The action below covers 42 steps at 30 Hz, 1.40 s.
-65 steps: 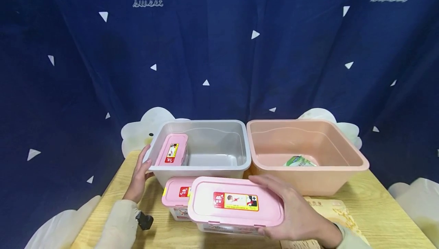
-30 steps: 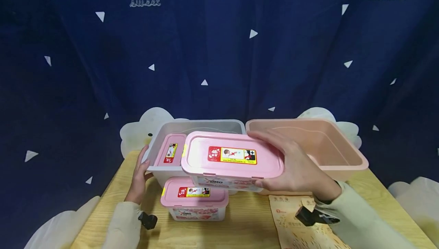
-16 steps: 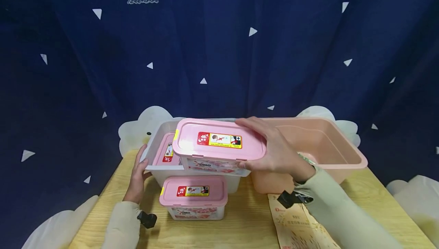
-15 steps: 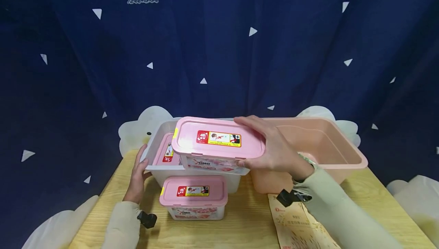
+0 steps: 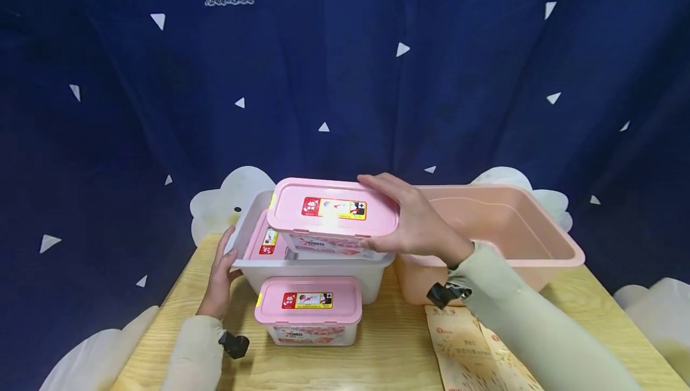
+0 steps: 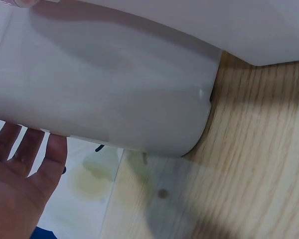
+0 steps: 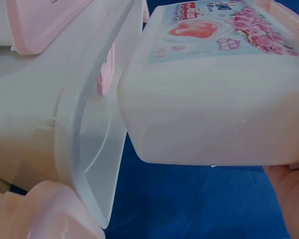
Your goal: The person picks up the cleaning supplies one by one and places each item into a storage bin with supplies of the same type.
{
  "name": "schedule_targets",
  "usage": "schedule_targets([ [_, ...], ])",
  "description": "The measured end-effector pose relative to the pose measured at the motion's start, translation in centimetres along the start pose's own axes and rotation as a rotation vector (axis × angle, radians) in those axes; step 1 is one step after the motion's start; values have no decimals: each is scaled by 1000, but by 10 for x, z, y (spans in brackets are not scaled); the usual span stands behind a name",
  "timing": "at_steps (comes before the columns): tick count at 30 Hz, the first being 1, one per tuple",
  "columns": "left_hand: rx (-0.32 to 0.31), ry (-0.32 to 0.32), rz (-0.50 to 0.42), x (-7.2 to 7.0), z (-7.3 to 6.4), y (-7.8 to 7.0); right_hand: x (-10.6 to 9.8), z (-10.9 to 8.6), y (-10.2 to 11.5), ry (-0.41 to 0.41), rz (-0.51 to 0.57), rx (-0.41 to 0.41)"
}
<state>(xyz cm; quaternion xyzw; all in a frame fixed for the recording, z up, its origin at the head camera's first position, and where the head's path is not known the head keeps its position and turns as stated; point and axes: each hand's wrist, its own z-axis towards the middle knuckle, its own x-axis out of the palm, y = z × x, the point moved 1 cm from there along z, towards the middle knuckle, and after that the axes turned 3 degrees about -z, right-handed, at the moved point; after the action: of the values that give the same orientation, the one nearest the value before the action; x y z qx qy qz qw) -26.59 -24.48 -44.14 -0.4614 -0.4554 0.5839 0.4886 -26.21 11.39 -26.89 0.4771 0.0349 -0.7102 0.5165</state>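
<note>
My right hand (image 5: pixel 417 223) grips the right end of a laundry pod box (image 5: pixel 334 202) with a pink lid and rose-printed white sides. The held box is over the grey bin (image 5: pixel 323 264), slightly tilted in the head view; its white base faces the right wrist view beside the bin's rim. Against the bin's left side, my left hand (image 5: pixel 218 277) rests with fairly straight fingers (image 6: pixel 55 149). A second pink-lidded pod box (image 5: pixel 259 247) stands inside the bin at the left, partly hidden. A third box (image 5: pixel 307 301) sits on the table in front.
A peach-coloured bin (image 5: pixel 512 223) stands right beside the grey one. A printed kraft-paper packet (image 5: pixel 458 343) lies on the wooden table (image 5: pixel 377 361) at the front right, partly under the right sleeve. A dark blue curtain (image 5: pixel 323 79) hangs behind.
My right hand has raised the pod box from in front of the bins and carried it back and left over the grey bin. The left hand has stayed at the bin's side.
</note>
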Motion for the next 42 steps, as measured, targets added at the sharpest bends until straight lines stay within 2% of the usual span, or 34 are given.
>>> schedule_targets([
  [10, -7, -12, 3, 2, -2, -2, 5, 5, -11, 10, -61, 34],
  [17, -17, -17, -12, 3, -3, -2, 13, 10, -17, 40, -63, 76],
  [21, -24, -27, -22, 3, -5, -1, 18, 13, -20, 58, -82, 75],
  [28, -12, -20, -30, 5, -3, -3, 21, 22, -27, 41, -135, 76],
  [42, -19, -18, -34, 5, -4, -3, 37, 45, -40, 121, -142, 227],
])
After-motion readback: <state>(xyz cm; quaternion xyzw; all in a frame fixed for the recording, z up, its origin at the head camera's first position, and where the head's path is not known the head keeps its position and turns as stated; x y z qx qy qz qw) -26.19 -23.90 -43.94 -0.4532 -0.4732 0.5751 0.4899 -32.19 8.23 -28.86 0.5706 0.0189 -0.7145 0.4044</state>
